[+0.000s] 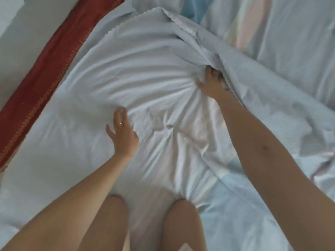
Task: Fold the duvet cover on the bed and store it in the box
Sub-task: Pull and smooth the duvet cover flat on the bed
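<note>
A person kneels on a bed (59,44), folding a pale duvet cover (136,60) that spreads across nearly the whole view, from the knees (181,216) at the near edge to a scalloped hem (134,17) at the far side. The left hand (121,131) lies flat on the cloth with its fingers spread, pinning it. The right hand (211,84), farther off and to the right, curls its fingers round a gathered bunch of the cover, and creases fan out from that grip. To do this step well, it seems best to hold the pinned side steady, draw the bunch over evenly, then smooth the radiating wrinkles before creasing. The turned-over flap makes a ridge running diagonally from far centre to near right; the cover's true long axis cannot be told, since it runs past the frame. A red fringed border (23,113) lines the left side. No box is in view.
</note>
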`<act>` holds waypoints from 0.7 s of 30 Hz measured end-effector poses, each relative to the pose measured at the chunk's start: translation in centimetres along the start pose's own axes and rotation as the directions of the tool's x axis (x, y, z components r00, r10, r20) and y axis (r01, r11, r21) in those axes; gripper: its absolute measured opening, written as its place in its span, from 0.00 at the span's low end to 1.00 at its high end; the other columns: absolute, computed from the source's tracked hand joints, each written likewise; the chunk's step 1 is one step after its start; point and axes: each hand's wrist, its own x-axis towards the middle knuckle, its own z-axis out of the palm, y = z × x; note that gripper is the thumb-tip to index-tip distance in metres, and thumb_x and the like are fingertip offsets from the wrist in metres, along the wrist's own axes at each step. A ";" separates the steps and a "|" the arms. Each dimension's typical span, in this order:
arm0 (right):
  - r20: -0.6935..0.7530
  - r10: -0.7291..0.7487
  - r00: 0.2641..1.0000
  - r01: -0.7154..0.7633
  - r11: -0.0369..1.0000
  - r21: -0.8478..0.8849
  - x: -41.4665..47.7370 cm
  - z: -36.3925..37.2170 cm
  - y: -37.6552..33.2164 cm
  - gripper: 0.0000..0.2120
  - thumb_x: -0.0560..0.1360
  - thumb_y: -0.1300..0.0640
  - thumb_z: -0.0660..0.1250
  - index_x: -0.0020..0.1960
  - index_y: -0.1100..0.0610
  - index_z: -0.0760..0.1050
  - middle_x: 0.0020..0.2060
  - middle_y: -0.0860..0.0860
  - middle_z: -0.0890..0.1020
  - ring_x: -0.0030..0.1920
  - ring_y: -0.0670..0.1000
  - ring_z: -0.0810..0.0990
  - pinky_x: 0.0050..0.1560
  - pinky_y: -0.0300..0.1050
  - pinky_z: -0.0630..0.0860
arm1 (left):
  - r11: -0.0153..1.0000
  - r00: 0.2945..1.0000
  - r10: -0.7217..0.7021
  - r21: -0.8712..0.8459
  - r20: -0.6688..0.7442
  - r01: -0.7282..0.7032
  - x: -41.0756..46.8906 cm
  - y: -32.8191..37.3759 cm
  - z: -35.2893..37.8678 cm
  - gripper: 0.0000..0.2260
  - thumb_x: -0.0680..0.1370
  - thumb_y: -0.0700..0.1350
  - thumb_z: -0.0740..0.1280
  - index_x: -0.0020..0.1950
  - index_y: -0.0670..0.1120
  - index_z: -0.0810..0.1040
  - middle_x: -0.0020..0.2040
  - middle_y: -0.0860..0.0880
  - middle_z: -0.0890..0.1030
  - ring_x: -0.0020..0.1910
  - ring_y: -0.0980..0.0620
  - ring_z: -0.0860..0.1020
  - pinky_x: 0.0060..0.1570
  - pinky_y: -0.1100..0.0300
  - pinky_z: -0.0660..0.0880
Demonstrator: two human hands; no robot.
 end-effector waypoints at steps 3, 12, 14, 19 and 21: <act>0.043 -0.111 0.993 0.103 0.983 0.152 -3.8 -1.7 3.3 0.30 0.78 0.49 0.63 0.74 0.61 0.59 0.72 0.60 0.65 0.71 0.58 0.65 0.70 0.50 0.61 | 0.944 0.944 0.327 -0.016 -0.052 -0.328 -1.7 4.4 2.0 0.25 0.75 0.36 0.64 0.72 0.44 0.66 0.76 0.43 0.60 0.75 0.47 0.57 0.68 0.42 0.56; -0.058 0.312 0.948 -0.317 0.920 -0.229 -20.1 1.3 16.3 0.38 0.70 0.38 0.70 0.68 0.63 0.64 0.63 0.60 0.68 0.63 0.60 0.68 0.62 0.51 0.67 | 0.853 0.854 0.500 0.090 0.146 -0.515 1.0 16.2 4.8 0.29 0.74 0.45 0.70 0.73 0.47 0.64 0.74 0.49 0.63 0.66 0.42 0.67 0.57 0.47 0.70; -0.058 0.327 0.943 -0.332 0.934 -0.133 -19.8 1.8 18.6 0.27 0.74 0.43 0.67 0.65 0.60 0.69 0.62 0.58 0.70 0.64 0.59 0.68 0.63 0.51 0.64 | 0.848 0.849 0.506 0.088 0.155 -0.522 1.7 18.3 5.3 0.27 0.73 0.41 0.70 0.70 0.46 0.67 0.70 0.48 0.67 0.62 0.42 0.70 0.53 0.46 0.73; -0.121 0.221 0.968 -0.232 0.969 -0.087 -19.9 3.8 20.3 0.11 0.80 0.54 0.59 0.57 0.57 0.76 0.58 0.55 0.76 0.61 0.57 0.71 0.60 0.52 0.62 | 0.721 0.759 0.610 0.239 0.229 -0.651 2.3 21.1 5.9 0.06 0.76 0.36 0.62 0.50 0.41 0.77 0.56 0.40 0.76 0.52 0.40 0.77 0.44 0.50 0.70; -0.194 0.204 0.959 -0.221 0.973 -0.071 -20.0 3.2 20.9 0.11 0.80 0.56 0.57 0.57 0.58 0.74 0.57 0.55 0.76 0.60 0.57 0.73 0.59 0.51 0.63 | 0.624 0.705 0.651 0.329 0.281 -0.708 2.3 21.6 5.7 0.07 0.77 0.36 0.60 0.51 0.40 0.76 0.53 0.40 0.76 0.49 0.38 0.77 0.41 0.49 0.69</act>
